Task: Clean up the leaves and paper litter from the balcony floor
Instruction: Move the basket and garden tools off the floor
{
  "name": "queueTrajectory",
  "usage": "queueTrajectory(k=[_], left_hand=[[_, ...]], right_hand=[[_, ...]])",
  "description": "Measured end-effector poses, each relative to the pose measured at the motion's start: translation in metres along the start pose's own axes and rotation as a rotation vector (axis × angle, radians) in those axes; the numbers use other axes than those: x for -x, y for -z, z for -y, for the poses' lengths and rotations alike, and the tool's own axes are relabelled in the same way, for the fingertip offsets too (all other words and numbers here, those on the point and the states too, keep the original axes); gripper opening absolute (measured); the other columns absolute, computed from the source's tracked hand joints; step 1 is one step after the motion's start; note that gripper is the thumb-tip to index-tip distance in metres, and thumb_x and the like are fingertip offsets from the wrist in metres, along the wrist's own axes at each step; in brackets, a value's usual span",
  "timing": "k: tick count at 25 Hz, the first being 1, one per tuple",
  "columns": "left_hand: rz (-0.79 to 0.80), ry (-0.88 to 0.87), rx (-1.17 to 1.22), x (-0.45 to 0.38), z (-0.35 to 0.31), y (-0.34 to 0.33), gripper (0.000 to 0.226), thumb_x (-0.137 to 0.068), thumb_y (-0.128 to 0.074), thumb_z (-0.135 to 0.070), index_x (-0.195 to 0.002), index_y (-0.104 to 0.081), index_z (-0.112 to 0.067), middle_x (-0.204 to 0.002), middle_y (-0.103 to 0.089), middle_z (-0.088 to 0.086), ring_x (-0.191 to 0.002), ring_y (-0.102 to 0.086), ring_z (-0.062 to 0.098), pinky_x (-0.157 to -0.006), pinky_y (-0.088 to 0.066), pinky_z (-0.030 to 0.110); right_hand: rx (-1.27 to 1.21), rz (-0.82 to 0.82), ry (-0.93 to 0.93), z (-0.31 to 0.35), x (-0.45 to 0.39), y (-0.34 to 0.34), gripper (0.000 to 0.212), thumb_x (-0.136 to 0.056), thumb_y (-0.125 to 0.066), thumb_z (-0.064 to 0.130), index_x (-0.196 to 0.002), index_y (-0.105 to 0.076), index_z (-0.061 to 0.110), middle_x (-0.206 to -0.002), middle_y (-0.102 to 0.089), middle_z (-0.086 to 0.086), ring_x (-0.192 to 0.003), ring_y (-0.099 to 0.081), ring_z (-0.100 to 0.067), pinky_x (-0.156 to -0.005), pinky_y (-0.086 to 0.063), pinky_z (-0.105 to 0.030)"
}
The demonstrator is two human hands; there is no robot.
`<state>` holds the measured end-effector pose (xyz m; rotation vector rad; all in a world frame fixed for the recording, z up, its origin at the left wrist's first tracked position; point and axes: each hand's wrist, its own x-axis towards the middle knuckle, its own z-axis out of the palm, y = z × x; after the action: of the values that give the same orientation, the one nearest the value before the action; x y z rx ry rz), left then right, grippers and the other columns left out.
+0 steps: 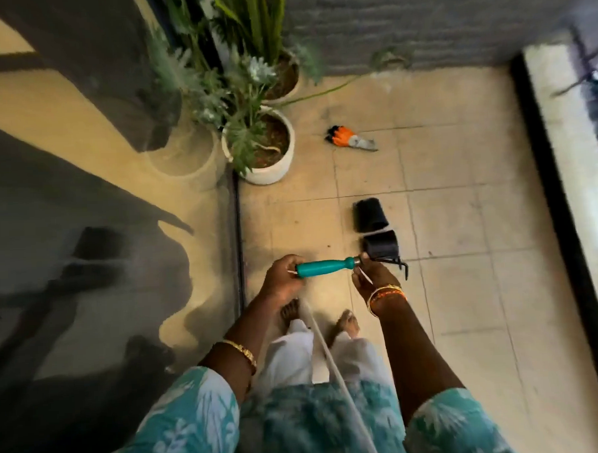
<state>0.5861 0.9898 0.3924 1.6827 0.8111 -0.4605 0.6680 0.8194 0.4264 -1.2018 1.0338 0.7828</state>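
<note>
I stand barefoot on the tiled balcony floor [461, 219]. A small hand rake [326, 267] with a teal handle and dark metal prongs lies level in front of me. My left hand [282, 278] grips the butt end of the handle. My right hand [371, 274] holds the rake at the metal collar near the prongs. Two small black plastic pots [370, 214] lie on their sides on the tiles just beyond the rake. No leaves or paper litter are plainly visible on the floor.
An orange, black and grey glove [350, 140] lies on the tiles farther out. Two white pots with green plants [268, 149] stand by the glass door [85, 235] on the left. A dark sill and low ledge [557, 215] border the right side. A thin white cord [334, 365] hangs down past my legs.
</note>
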Motion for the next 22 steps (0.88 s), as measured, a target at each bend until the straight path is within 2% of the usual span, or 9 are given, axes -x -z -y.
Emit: queueTrajectory(k=[3,5,7,9,11,14,19,22], left_hand=[[0.194,-0.106,-0.075,0.040,-0.024,-0.022,0.028,-0.075,-0.068,0.005,-0.099,-0.063,-0.008,-0.078,-0.064,0.003,-0.059,-0.056,-0.007,-0.064,-0.045,0.021],[0.295,-0.067,-0.027,0.070,-0.039,-0.043,0.019,-0.081,-0.071,0.000,-0.096,-0.062,-0.010,-0.074,-0.064,0.000,-0.056,-0.059,-0.002,-0.057,-0.048,0.018],[0.382,-0.034,0.013,0.099,-0.050,-0.071,0.015,-0.086,-0.067,-0.004,-0.094,-0.061,-0.015,-0.079,-0.067,0.003,-0.061,-0.064,0.007,-0.056,-0.052,0.019],[0.447,-0.045,0.008,0.127,-0.055,-0.100,0.015,-0.088,-0.065,-0.001,-0.095,-0.061,-0.013,-0.081,-0.067,0.006,-0.059,-0.066,0.007,-0.057,-0.054,0.018],[0.517,-0.072,-0.049,0.158,-0.056,-0.134,0.016,-0.087,-0.065,0.000,-0.094,-0.061,-0.014,-0.082,-0.066,0.005,-0.060,-0.067,0.005,-0.059,-0.055,0.017],[0.623,-0.088,-0.169,0.205,-0.044,-0.189,0.017,-0.086,-0.067,-0.003,-0.096,-0.062,-0.016,-0.084,-0.066,0.003,-0.064,-0.067,0.005,-0.062,-0.055,0.017],[0.800,-0.118,-0.376,0.287,-0.010,-0.292,0.020,-0.086,-0.068,-0.004,-0.102,-0.060,-0.013,-0.087,-0.065,0.003,-0.073,-0.064,0.014,-0.059,-0.054,0.017],[0.863,-0.170,-0.490,0.334,0.002,-0.363,0.020,-0.083,-0.069,0.002,-0.096,-0.060,-0.011,-0.082,-0.063,0.003,-0.065,-0.062,0.011,-0.056,-0.052,0.016]], right_hand=[[-0.160,-0.002,0.082,-0.004,0.031,0.054,0.013,-0.095,-0.049,0.012,-0.083,-0.050,0.017,-0.044,-0.061,0.016,-0.073,-0.059,-0.010,-0.069,-0.053,-0.021],[-0.237,-0.052,0.162,-0.006,0.058,0.087,0.014,-0.094,-0.052,0.014,-0.080,-0.052,0.017,-0.047,-0.063,0.015,-0.081,-0.056,-0.013,-0.080,-0.051,-0.027],[-0.379,-0.103,0.243,-0.016,0.089,0.125,0.009,-0.091,-0.057,0.012,-0.083,-0.059,0.015,-0.066,-0.069,0.007,-0.077,-0.060,-0.013,-0.070,-0.051,-0.026],[-0.506,-0.129,0.281,-0.033,0.112,0.170,0.006,-0.089,-0.060,0.008,-0.092,-0.062,0.014,-0.080,-0.069,0.000,-0.075,-0.063,-0.012,-0.063,-0.051,-0.024],[-0.601,-0.152,0.293,-0.055,0.133,0.222,0.011,-0.086,-0.063,0.008,-0.096,-0.064,0.014,-0.083,-0.069,-0.001,-0.074,-0.066,-0.011,-0.059,-0.053,-0.021],[-0.778,-0.184,0.267,-0.098,0.167,0.301,0.003,-0.086,-0.064,0.012,-0.088,-0.066,0.011,-0.078,-0.070,0.000,-0.066,-0.068,-0.010,-0.054,-0.054,-0.020],[-1.106,-0.317,0.329,-0.185,0.220,0.427,0.006,-0.089,-0.060,0.003,-0.083,-0.061,0.003,-0.081,-0.063,-0.008,-0.074,-0.062,-0.015,-0.058,-0.057,-0.020],[-1.271,-0.378,0.344,-0.231,0.244,0.497,0.006,-0.088,-0.059,-0.001,-0.082,-0.060,0.000,-0.084,-0.061,-0.011,-0.078,-0.061,-0.017,-0.058,-0.058,-0.022]])
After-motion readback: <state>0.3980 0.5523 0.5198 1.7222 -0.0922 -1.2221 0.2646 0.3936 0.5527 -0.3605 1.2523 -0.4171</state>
